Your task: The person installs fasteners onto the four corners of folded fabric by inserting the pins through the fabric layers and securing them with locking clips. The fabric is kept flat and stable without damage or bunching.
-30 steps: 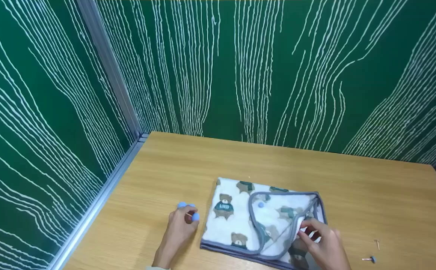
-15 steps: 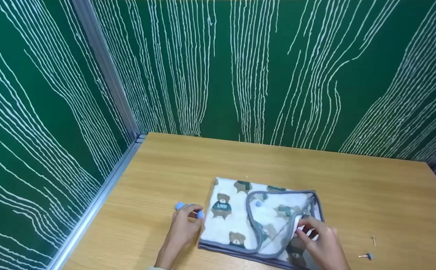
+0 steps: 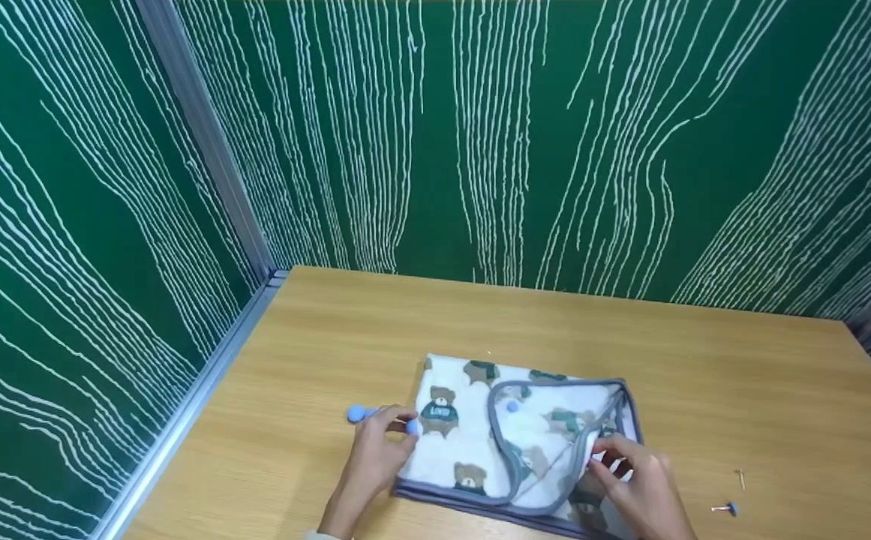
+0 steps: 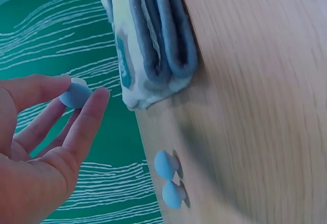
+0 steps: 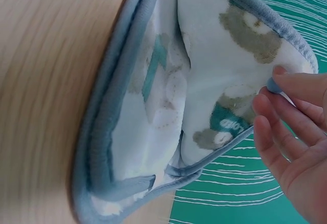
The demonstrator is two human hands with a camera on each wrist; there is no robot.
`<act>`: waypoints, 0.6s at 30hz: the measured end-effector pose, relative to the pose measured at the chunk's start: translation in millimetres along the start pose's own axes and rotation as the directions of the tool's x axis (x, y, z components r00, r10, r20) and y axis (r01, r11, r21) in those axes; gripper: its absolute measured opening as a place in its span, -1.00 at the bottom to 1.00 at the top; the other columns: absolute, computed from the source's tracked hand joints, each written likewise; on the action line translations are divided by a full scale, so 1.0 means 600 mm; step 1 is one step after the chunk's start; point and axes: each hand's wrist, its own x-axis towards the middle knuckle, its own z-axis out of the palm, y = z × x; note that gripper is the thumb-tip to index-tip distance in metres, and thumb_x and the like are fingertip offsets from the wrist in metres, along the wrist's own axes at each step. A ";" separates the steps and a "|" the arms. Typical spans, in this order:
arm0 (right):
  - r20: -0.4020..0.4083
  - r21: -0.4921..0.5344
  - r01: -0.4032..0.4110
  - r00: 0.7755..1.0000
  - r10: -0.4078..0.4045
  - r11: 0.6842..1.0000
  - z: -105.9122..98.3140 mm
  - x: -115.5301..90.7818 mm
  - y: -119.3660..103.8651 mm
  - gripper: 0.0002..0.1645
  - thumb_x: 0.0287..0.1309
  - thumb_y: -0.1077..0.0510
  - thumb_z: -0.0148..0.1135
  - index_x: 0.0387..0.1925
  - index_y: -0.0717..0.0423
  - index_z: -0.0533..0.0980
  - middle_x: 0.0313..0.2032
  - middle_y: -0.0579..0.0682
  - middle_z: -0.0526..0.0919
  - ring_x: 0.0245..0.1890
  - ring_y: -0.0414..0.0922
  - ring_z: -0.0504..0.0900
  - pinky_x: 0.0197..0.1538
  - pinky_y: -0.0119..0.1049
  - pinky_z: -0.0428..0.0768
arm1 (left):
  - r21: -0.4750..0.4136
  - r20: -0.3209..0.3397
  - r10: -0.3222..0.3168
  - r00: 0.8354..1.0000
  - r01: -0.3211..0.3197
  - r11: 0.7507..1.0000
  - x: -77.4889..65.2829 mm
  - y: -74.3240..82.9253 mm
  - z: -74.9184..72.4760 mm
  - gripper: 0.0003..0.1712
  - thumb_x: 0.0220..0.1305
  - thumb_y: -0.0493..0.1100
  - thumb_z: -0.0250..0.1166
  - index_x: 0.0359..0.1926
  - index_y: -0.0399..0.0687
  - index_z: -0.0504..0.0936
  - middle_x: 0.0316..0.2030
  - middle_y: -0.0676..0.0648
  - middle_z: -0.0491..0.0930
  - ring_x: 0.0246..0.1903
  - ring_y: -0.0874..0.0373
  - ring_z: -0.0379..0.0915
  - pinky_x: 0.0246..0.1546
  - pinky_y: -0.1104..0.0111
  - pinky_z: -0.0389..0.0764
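Observation:
My left hand (image 3: 379, 450) pinches a blue mushroom-shaped quilt clip cap (image 4: 75, 95) between thumb and fingertips, raised beside the left edge of a folded bear-print blanket (image 3: 439, 457). My right hand (image 3: 641, 480) is at the blanket's turned-back corner flap (image 3: 548, 435). In the right wrist view its thumb and forefinger pinch a small rounded blue piece (image 5: 274, 85) against the flap; the rest of that piece is hidden. Another blue cap (image 3: 512, 406) sits on top of the flap. Grey piping runs round the blanket's edges.
Two blue mushroom-shaped caps (image 4: 164, 165) stand on the wooden table (image 3: 315, 337) left of the blanket. To the right lie a blue-based pin (image 3: 728, 509) and a thin copper-coloured pin (image 3: 740, 478). Green panels with white lines (image 3: 495, 142) border the table.
My left hand has moved right with the blue clip cap, from the caps on the table to the blanket's left edge. The right hand stays at the flap. The view shifts slightly.

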 end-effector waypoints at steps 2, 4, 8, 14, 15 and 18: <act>-0.016 -0.001 0.030 0.999 -0.030 1.000 0.001 -0.002 0.001 -0.61 -0.47 0.48 0.36 -0.62 -0.06 0.50 -0.72 -0.29 0.42 -0.73 -0.35 0.39 -0.63 -0.50 0.40 | -0.017 0.011 -0.003 1.000 0.004 1.000 0.001 0.003 0.003 -0.71 -0.08 -0.42 0.26 -0.22 -0.23 0.57 -0.27 -0.10 0.56 -0.31 0.12 0.52 -0.28 0.34 0.54; -0.013 -0.010 0.018 1.000 -0.018 1.000 0.001 -0.003 0.002 -0.60 -0.45 0.47 0.36 -0.63 -0.08 0.49 -0.72 -0.31 0.41 -0.72 -0.37 0.38 -0.63 -0.53 0.39 | -0.043 0.025 -0.004 1.000 0.005 0.999 0.002 0.008 0.007 -0.72 -0.06 -0.41 0.25 -0.23 -0.23 0.56 -0.27 -0.12 0.56 -0.31 0.11 0.52 -0.28 0.29 0.54; 0.008 -0.029 -0.025 1.000 0.025 0.999 0.001 -0.004 0.001 -0.62 -0.42 0.44 0.36 -0.63 -0.10 0.49 -0.72 -0.31 0.41 -0.72 -0.36 0.39 -0.62 -0.50 0.41 | -0.066 0.041 -0.012 0.999 0.014 0.998 0.003 0.017 0.013 -0.74 -0.04 -0.40 0.25 -0.24 -0.15 0.57 -0.26 -0.12 0.55 -0.30 0.14 0.51 -0.24 0.22 0.52; 0.038 -0.027 -0.071 0.997 0.072 0.997 0.001 -0.004 0.000 -0.65 -0.39 0.43 0.36 -0.62 -0.08 0.50 -0.71 -0.29 0.44 -0.68 -0.34 0.41 -0.61 -0.43 0.46 | -0.062 0.047 -0.013 0.999 0.016 0.998 0.006 0.031 0.021 -0.72 -0.04 -0.38 0.26 -0.24 -0.04 0.57 -0.24 -0.08 0.54 -0.28 0.19 0.50 -0.25 0.34 0.52; 0.046 -0.031 -0.084 0.995 0.085 0.996 0.001 -0.003 -0.001 -0.65 -0.38 0.43 0.35 -0.61 -0.08 0.50 -0.70 -0.29 0.44 -0.67 -0.34 0.41 -0.60 -0.43 0.46 | -0.066 0.047 -0.014 0.999 0.017 0.998 0.007 0.034 0.022 -0.71 -0.04 -0.38 0.26 -0.24 -0.03 0.56 -0.23 -0.08 0.55 -0.28 0.19 0.50 -0.26 0.35 0.52; 0.071 -0.037 -0.122 0.990 0.124 0.992 -0.001 -0.001 -0.003 -0.66 -0.35 0.43 0.35 -0.61 -0.08 0.51 -0.69 -0.28 0.45 -0.65 -0.32 0.42 -0.58 -0.43 0.46 | -0.083 0.050 -0.015 0.999 0.019 0.996 0.008 0.040 0.027 -0.71 -0.03 -0.38 0.25 -0.23 -0.03 0.57 -0.24 -0.06 0.55 -0.27 0.20 0.49 -0.25 0.36 0.52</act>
